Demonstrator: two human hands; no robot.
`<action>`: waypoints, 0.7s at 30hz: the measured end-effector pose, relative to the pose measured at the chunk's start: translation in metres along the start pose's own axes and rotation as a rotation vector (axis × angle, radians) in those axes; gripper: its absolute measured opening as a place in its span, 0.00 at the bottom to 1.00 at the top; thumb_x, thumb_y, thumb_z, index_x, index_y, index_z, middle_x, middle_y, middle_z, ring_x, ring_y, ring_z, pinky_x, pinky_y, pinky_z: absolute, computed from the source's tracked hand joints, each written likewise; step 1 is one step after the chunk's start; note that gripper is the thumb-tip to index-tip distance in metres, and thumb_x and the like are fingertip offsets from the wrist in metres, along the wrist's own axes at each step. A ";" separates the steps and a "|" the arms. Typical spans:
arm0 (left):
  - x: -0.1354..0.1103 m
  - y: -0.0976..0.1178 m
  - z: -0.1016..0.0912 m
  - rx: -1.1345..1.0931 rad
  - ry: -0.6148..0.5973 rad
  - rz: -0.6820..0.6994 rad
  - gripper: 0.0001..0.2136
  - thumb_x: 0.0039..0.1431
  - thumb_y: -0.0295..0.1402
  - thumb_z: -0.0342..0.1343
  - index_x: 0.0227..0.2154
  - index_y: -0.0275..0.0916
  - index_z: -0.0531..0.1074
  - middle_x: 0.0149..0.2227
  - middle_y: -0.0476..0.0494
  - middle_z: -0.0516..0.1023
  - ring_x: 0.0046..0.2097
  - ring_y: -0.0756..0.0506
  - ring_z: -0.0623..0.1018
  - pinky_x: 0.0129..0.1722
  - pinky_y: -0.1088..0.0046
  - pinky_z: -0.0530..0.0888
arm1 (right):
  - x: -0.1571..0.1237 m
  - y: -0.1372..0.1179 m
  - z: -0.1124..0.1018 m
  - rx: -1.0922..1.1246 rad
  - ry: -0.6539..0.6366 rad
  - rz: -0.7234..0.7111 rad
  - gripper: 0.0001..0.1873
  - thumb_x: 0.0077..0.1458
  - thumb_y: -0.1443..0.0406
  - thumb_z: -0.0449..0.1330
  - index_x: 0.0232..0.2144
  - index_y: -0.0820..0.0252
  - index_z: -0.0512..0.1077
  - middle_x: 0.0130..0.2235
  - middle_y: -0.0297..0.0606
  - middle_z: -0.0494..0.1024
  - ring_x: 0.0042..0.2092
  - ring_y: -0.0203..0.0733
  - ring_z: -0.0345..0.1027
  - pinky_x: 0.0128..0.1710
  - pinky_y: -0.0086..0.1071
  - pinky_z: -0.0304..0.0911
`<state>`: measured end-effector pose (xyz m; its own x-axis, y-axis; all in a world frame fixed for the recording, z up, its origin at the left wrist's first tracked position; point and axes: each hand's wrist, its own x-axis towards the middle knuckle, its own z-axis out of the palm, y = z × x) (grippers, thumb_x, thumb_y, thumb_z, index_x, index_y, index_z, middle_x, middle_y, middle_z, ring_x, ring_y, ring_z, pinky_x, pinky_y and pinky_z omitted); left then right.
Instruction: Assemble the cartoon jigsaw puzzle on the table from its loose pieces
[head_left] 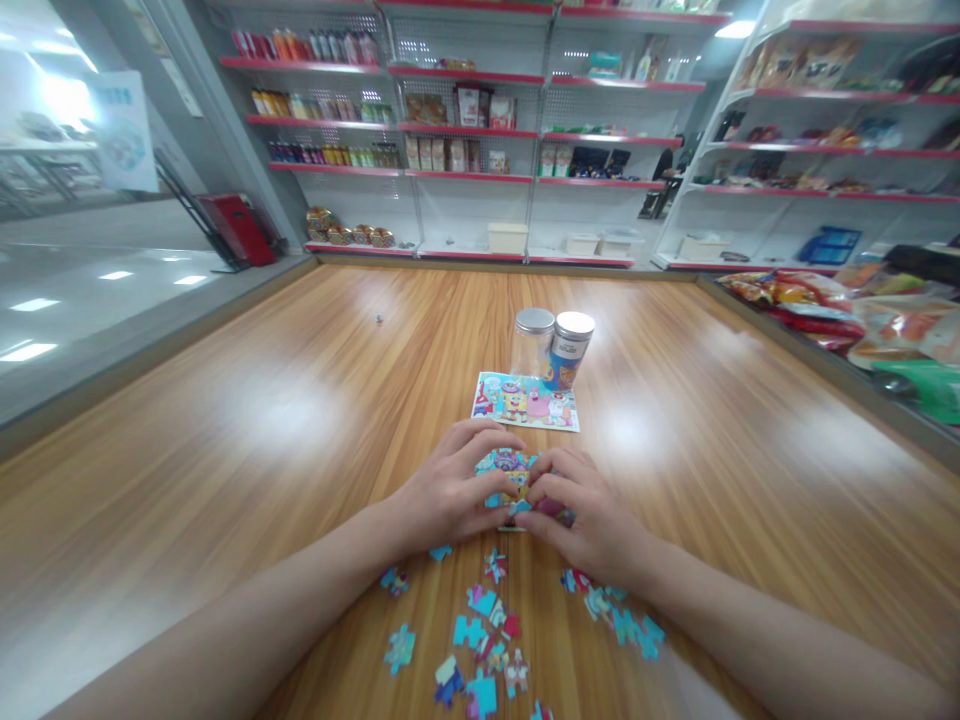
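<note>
At the near side of a wooden table (225, 450), the left hand (450, 490) curves over a small patch of joined puzzle pieces (510, 475) and the right hand (592, 510) presses in from the other side, fingers close together (they hide most of the patch, so any pinch on a single piece is hard to tell). Loose pieces (480, 625) lie scattered just nearer. Farther on sit a picture card (525, 402) and, behind it, a clear jar (532, 345) beside a blue-labelled jar (568, 350). Snack bags (825, 320) heap at right.
</note>
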<state>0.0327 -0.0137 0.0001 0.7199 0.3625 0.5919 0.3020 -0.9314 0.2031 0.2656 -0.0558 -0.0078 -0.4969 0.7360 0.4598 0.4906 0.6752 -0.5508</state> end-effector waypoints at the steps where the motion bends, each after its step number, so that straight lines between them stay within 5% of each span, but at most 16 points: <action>1: 0.000 0.000 0.000 -0.022 -0.007 -0.022 0.07 0.60 0.32 0.63 0.41 0.42 0.76 0.54 0.38 0.72 0.60 0.36 0.67 0.60 0.51 0.69 | 0.000 0.001 0.000 0.006 0.013 0.004 0.06 0.61 0.64 0.65 0.32 0.58 0.72 0.40 0.38 0.72 0.43 0.44 0.67 0.45 0.41 0.61; 14: 0.000 -0.002 0.001 -0.128 -0.094 -0.067 0.03 0.63 0.31 0.60 0.39 0.41 0.77 0.51 0.41 0.75 0.60 0.37 0.65 0.63 0.52 0.64 | 0.001 -0.001 -0.002 0.004 0.065 0.013 0.02 0.61 0.67 0.63 0.37 0.56 0.76 0.37 0.38 0.75 0.41 0.44 0.69 0.43 0.40 0.63; 21: -0.006 -0.015 0.004 -0.018 0.100 -0.399 0.13 0.56 0.20 0.53 0.42 0.38 0.75 0.42 0.41 0.76 0.49 0.38 0.71 0.52 0.54 0.72 | 0.002 0.000 -0.005 0.089 0.166 0.160 0.04 0.59 0.66 0.63 0.31 0.58 0.74 0.30 0.35 0.77 0.34 0.40 0.71 0.34 0.34 0.65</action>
<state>0.0265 -0.0015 -0.0098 0.4841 0.6913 0.5365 0.5333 -0.7192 0.4454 0.2680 -0.0541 -0.0033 -0.2903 0.8359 0.4658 0.4844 0.5482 -0.6818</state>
